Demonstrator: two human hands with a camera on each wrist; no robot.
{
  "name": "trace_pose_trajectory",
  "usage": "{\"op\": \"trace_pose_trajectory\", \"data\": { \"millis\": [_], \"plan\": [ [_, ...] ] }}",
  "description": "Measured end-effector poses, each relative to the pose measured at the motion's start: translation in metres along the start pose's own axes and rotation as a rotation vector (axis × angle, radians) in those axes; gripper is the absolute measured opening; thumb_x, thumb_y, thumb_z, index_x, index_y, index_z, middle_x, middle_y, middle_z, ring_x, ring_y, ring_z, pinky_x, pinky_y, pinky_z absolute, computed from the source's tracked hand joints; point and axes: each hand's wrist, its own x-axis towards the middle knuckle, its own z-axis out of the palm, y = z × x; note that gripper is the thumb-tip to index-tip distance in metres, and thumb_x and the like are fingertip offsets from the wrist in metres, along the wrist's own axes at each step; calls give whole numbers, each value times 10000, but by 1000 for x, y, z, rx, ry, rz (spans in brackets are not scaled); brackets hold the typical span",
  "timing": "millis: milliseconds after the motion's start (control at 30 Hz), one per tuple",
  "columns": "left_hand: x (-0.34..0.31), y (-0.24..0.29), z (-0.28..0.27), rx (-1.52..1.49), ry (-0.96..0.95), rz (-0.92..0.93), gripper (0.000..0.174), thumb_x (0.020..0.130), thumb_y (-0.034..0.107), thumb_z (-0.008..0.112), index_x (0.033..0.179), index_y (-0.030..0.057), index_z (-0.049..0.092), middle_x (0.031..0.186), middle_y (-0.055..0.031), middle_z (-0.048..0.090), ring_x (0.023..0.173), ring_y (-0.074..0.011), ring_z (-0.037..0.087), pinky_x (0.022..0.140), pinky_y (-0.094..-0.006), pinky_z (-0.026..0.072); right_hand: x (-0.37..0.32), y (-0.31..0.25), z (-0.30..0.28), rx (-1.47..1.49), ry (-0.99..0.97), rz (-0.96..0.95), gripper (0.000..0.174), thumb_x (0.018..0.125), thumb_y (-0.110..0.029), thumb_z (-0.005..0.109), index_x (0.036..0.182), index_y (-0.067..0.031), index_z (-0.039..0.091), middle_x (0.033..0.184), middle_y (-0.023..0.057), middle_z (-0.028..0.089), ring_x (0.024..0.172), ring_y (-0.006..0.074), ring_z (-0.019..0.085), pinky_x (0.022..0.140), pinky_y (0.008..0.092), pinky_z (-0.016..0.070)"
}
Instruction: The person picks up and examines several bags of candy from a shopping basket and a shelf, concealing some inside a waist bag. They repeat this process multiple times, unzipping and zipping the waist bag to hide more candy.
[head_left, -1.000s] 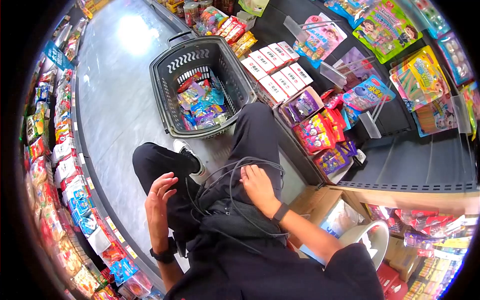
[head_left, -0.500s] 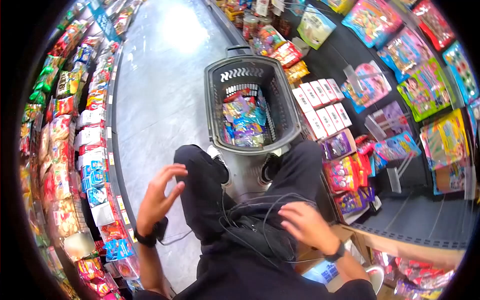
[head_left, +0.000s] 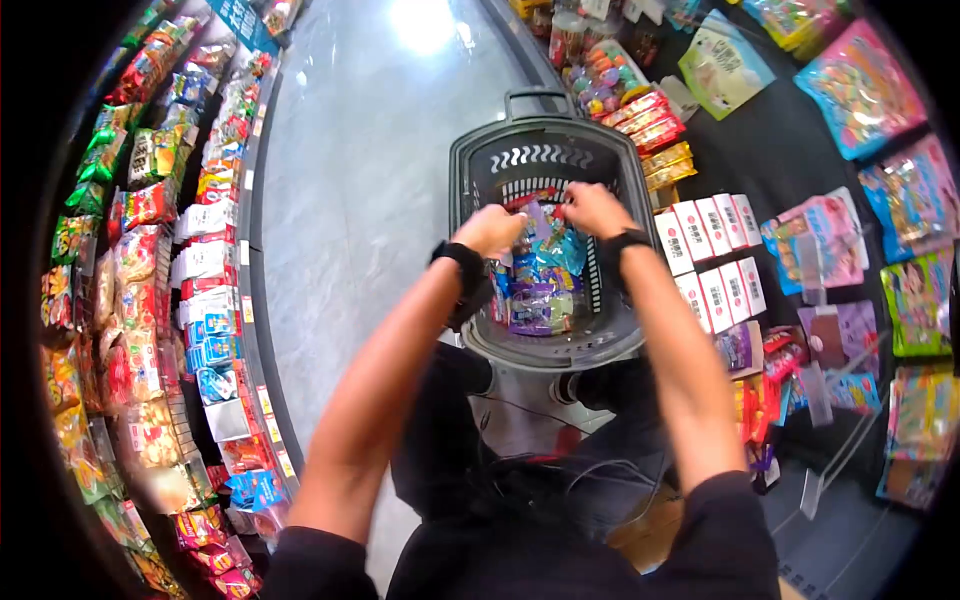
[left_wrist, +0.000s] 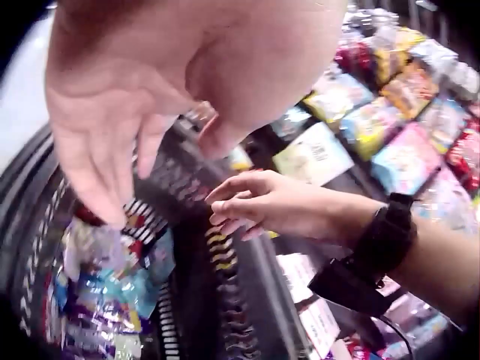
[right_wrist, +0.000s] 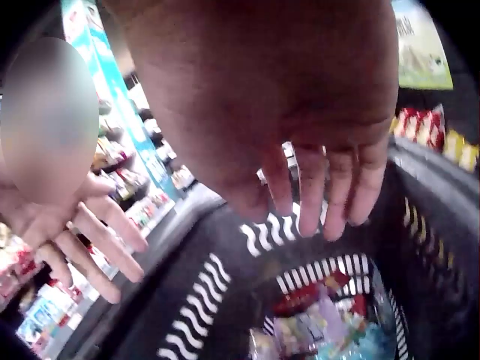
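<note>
A black plastic shopping basket [head_left: 620, 350] stands on the floor in front of the person's legs. Shiny snack packets [head_left: 545, 300], mostly purple, blue and red, lie in its bottom. Both arms reach forward over it. The left hand [head_left: 492, 230] hovers over the basket's left side, its fingers hanging downward in the left wrist view. Opposite it, the right hand [head_left: 597, 208] is above the right part of the basket. Loosely bent fingers [right_wrist: 340, 187] point down in the right wrist view, with nothing in their grasp. Below the hands, the packets lie apart from the fingertips.
On the left runs a shelf of bagged snacks [head_left: 140, 260] along the grey floor aisle [head_left: 350, 200]. To the right are white boxes [head_left: 715, 225], red packets [head_left: 650, 125] and hanging candy bags [head_left: 860, 90]. A thin cable [head_left: 620, 465] loops over the person's lap.
Both hands have moved forward from beside the knees and over the lap to above the basket. The head view has shifted, so the basket appears further right.
</note>
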Motion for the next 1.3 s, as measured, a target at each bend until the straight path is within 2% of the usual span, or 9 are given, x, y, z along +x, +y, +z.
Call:
{"op": "trace_pose_trajectory", "data": {
  "millis": [100,300,433,600,767,867,933,1133,1300],
  "plan": [
    [85,-85,61,174,-78,188,458,906,366,514,1044,-44,664,930,-262,662,888,-357,644,827,-437,517,30,30,116,18,-261,156,472,772,-285,732,1163,-42,630,1088,258,670,1029,404,653,879,467,520],
    [140,-160,123,240,22,-113,587,886,382,475,1199,-108,558,1288,-391,500,1253,-472,482,1060,-481,383,47,38,245,382,-512,234,878,793,-327,755,1471,-5,299,1325,333,520,1220,444,534,991,467,479],
    [147,-148,113,38,165,-311,669,938,364,448,1363,-140,333,1389,-411,385,1302,-509,401,1101,-481,340,45,38,308,579,-275,245,680,860,-246,669,1414,17,377,1168,342,597,1107,472,582,951,479,479],
    [156,-146,127,-3,271,-330,693,954,382,468,1400,-127,316,1368,-401,417,1303,-496,408,1097,-479,338,48,70,392,632,-79,235,451,838,-193,630,1232,6,534,913,309,633,905,472,625,740,505,488],
    [128,-124,116,-133,350,-256,706,972,428,472,1391,-127,350,1321,-398,479,1263,-488,466,1058,-456,374,24,41,231,735,-20,322,244,907,-196,616,978,36,644,942,299,655,922,460,630,757,446,486],
    [87,-87,94,-303,342,-189,746,986,435,502,1443,-118,294,1354,-335,500,1262,-399,514,1042,-390,398,-6,42,139,902,-306,273,274,946,-183,612,1082,54,634,893,82,692,824,150,604,760,308,477],
    [39,-58,71,-565,272,-38,747,983,430,538,1452,-98,296,1355,-270,522,1256,-299,525,1030,-373,411,-45,19,72,1074,-307,239,299,980,-195,597,1137,59,618,932,5,659,845,61,540,762,256,461],
    [-131,-12,6,-756,-227,276,572,931,168,667,1392,-65,420,1231,-115,612,1112,-171,592,972,-320,460,-171,-39,-63,1037,-547,101,324,958,-259,644,1145,5,668,981,-3,682,890,56,574,812,239,455],
    [-246,-24,23,-664,-296,414,434,888,84,693,1265,-79,553,1181,-107,652,1056,-127,608,957,-292,477,-246,-80,-100,1030,-191,-35,277,913,-154,694,1139,-2,642,951,18,684,858,54,597,772,231,473]
  ]
}}
